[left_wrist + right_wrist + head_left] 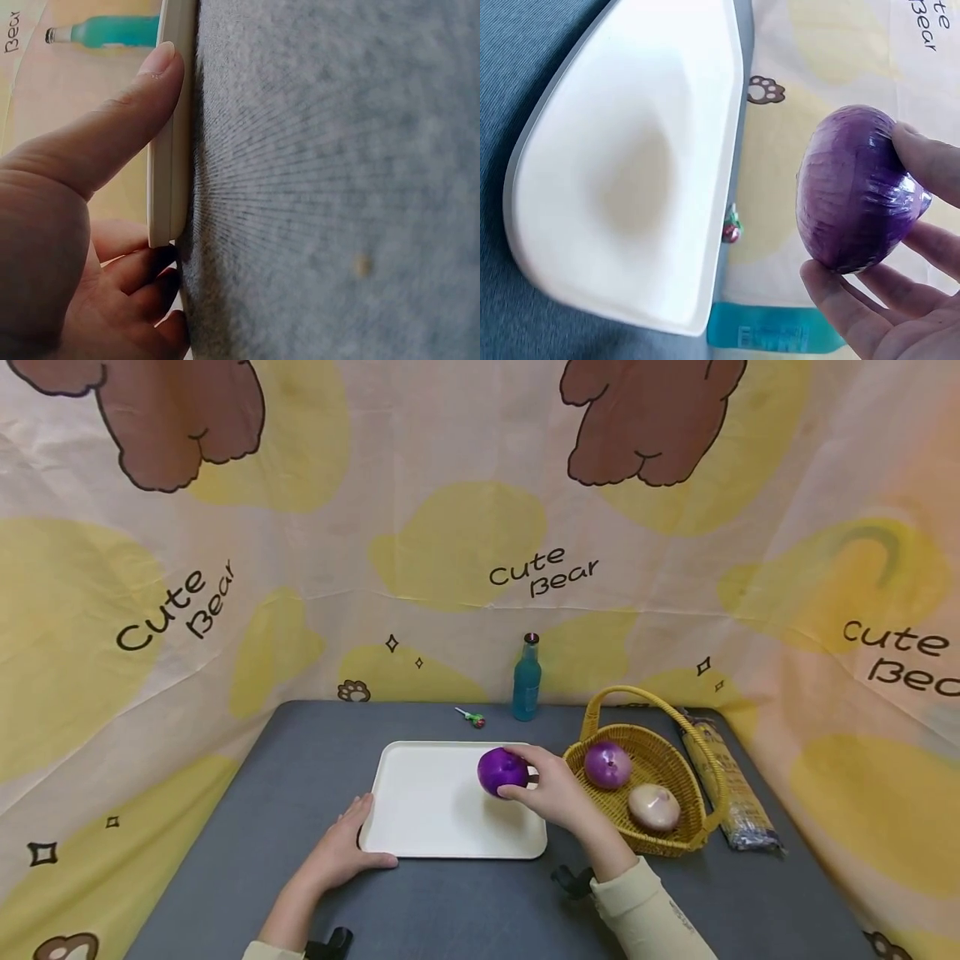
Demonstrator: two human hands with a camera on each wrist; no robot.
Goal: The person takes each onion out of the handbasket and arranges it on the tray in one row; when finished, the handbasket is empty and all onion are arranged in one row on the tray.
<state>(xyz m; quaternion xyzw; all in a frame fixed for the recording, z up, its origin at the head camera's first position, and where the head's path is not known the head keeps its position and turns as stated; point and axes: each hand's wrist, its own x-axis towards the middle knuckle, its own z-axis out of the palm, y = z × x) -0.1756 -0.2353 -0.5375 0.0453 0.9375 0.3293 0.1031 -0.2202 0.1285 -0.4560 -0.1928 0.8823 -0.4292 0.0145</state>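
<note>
One purple onion (501, 772) is held raised above the right part of a white tray (442, 810), near the middle of the frame; the right hand (553, 789) has its fingers and thumb clamped on it. At lower left of centre, the left hand (341, 845) grips the tray's near left corner, thumb against the rim, fingers at the left edge. Right of centre on the grey surface (247, 852), a wicker basket (660, 747) holds a second onion (608, 765) and a pale onion (654, 807), with a packet (738, 785) beside it. Behind the tray, a lollipop (476, 720) lies near an upright blue bottle (527, 683).
</note>
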